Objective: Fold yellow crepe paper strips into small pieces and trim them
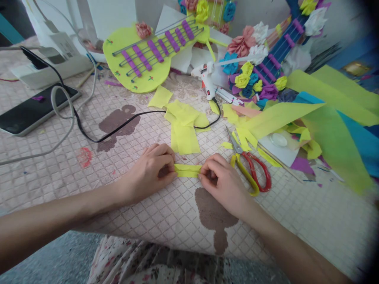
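Hands low at the near edge of the table (310,221), pinched on one short folded strip of yellow crepe paper (188,170) lying flat on the quilted cloth between them; left hand (151,169) closed on the strip's left end, fingers curled over, right hand (220,181) closed on the right end with fingertips pressing down. Thin, soft paper, so likely to tear under a hard sideways pull, or to spring open with a loosened pinch; crooked fold probable with uneven pressure from the two ends. Scissors (251,169) just beside the right hand, blades pointing away, close enough to catch a wrist and slide. Hot glue gun (207,81) farther back, its black cord (118,128) looping across the cloth well apart from the hands; hot or not, impossible to tell. Counted: two hands, one folded strip, one pair of scissors with one red and one yellow handle, one glue gun, one phone (32,110) at far left, two paper guitars, a yellow one (145,59) and a blue one (281,49) ringed with paper flowers, several loose yellow crepe scraps (183,126) behind the strip
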### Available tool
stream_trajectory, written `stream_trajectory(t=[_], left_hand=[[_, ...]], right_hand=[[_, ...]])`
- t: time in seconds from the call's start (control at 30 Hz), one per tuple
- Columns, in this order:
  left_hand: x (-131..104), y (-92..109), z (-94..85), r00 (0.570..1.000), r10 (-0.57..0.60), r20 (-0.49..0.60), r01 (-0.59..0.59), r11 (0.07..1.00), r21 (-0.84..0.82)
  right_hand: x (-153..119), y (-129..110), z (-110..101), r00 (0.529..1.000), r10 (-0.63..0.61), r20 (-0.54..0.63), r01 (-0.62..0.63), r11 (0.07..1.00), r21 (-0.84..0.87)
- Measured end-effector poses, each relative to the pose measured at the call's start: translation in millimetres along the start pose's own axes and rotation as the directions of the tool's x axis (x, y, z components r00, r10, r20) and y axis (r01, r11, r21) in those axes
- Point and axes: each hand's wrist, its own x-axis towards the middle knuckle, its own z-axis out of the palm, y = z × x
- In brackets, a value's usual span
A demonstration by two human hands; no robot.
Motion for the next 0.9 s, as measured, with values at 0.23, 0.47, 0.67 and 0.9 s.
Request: stream_trajectory(t=[0.23, 0.47, 0.67, 0.9], left_hand=[[1.0, 1.8, -0.8, 1.0, -0.007, 0.01, 0.007, 1.0, 0.013], [-0.8, 0.6, -0.6, 1.0, -0.017, 0.018, 0.017, 1.0, 0.02], [0.7, 0.6, -0.1, 1.0, -0.028, 0.012, 0.028, 1.0, 0.014], [-0.6, 3.9, -3.8, 0.997, -0.028, 0.066, 0.031, 0.998, -0.049]], right_hand=[[-0.8, -1.0, -1.1, 1.0, 0.006, -0.005, -0.006, 1.0, -0.003], [0.5, -2.0, -0.7, 1.0, 0.013, -0.009, -0.013, 1.0, -0.012], [0.8, -1.3, -0.5, 1.0, 0.018, -0.007, -0.018, 1.0, -0.013], [-0.7, 0.2, -3.9, 1.0, -0.001, 0.024, 0.0, 0.999, 0.036]])
